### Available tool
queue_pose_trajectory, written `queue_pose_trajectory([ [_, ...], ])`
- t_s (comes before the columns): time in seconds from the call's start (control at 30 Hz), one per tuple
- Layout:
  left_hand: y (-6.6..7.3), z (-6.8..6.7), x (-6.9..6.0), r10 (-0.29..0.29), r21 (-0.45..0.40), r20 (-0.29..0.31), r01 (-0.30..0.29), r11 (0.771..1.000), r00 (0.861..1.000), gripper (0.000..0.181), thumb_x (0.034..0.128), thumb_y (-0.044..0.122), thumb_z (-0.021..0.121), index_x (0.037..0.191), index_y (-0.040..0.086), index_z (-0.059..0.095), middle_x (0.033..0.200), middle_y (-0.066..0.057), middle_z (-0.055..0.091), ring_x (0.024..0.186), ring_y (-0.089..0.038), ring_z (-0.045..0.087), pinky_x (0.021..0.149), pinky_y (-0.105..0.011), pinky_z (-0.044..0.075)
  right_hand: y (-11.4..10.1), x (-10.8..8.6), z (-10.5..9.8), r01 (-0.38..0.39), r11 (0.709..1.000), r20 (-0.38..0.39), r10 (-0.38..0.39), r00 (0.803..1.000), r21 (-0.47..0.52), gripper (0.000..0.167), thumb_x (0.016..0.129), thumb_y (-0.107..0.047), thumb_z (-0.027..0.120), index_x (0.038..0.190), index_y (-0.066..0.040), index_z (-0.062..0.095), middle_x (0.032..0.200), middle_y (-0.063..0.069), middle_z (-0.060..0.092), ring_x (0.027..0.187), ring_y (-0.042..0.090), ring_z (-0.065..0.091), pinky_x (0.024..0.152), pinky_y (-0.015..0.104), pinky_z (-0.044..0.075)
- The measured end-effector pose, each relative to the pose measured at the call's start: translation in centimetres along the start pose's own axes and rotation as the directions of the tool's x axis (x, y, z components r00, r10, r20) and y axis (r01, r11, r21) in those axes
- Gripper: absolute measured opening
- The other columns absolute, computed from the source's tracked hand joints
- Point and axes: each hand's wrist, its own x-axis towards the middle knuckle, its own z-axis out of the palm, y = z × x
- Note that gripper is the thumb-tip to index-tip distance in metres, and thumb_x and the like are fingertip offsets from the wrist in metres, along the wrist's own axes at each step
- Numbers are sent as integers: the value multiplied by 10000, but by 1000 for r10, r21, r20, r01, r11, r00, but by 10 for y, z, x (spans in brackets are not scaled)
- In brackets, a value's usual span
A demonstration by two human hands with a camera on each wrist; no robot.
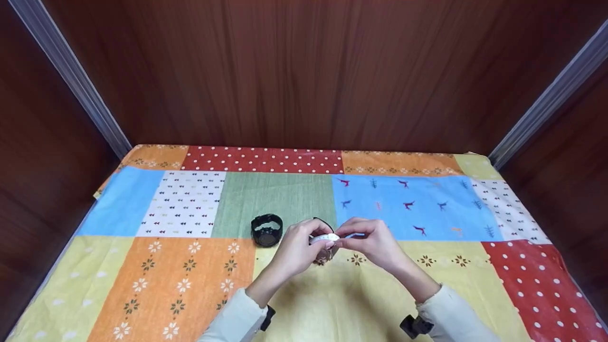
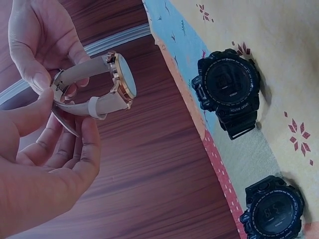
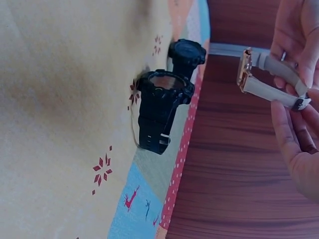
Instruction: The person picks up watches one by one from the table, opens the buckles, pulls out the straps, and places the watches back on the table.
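Note:
Between both hands is a wristwatch point(image 2: 124, 75) with a rose-gold case and a pale grey-white strap, held up off the cloth. Its strap point(image 3: 271, 92) bends into a loop, with the two ends meeting at a dark buckle point(image 3: 299, 104). My left hand point(image 1: 295, 246) pinches one strap end between thumb and fingers. On the other side, my right hand point(image 1: 373, 239) pinches the strap near the buckle; its fingertips are partly hidden in the head view. Below the hands stands a black sport watch point(image 2: 230, 84), largely covered by them in the head view.
A second black sport watch point(image 1: 267, 232) stands to the left of the hands. Under everything lies a patchwork-patterned tablecloth point(image 1: 180, 285). Dark wood-grain panels point(image 1: 285, 71) rise behind the table and at both sides, with grey metal strips point(image 1: 71, 71) at the corners.

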Motion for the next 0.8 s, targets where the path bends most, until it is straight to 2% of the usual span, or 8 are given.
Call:
queue_pose_trajectory([
  [0.2, 1, -1, 0, -39, -20, 16, 39, 999, 999, 47, 818, 92, 671, 856, 77, 648, 866, -3, 614, 834, -152, 571, 756, -364, 483, 20, 2, -3, -3, 1000, -6, 3, 1000, -3, 126, 769, 3, 696, 893, 16, 714, 872, 105, 658, 820, 162, 586, 665, 247, 513],
  [0.37, 1, 0, -1, -27, -24, 11, 28, 999, 1000, 56, 811, 103, 680, 851, 79, 650, 865, -4, 618, 834, -156, 578, 742, -350, 491, 24, 2, -3, -27, 999, -7, 27, 1000, 19, 132, 766, -50, 717, 895, -25, 725, 870, 83, 661, 834, 174, 589, 684, 270, 518],
  [0.6, -1, 0, 0, -19, -38, 16, 20, 999, 1000, 47, 816, 77, 671, 850, 59, 644, 857, -8, 622, 795, -143, 590, 711, -288, 494, 5, 1, -2, -54, 999, -2, 54, 999, 7, 122, 768, 14, 690, 887, 32, 708, 876, 128, 655, 833, 184, 587, 688, 264, 510],
  [0.8, -1, 0, 1, -20, -39, 22, 21, 999, 1000, 45, 821, 73, 664, 854, 54, 640, 865, -14, 620, 782, -149, 600, 689, -254, 494, -7, -1, -3, -63, 998, 4, 63, 998, 2, 124, 776, -14, 693, 889, 36, 705, 885, 131, 656, 843, 190, 586, 694, 277, 513],
])
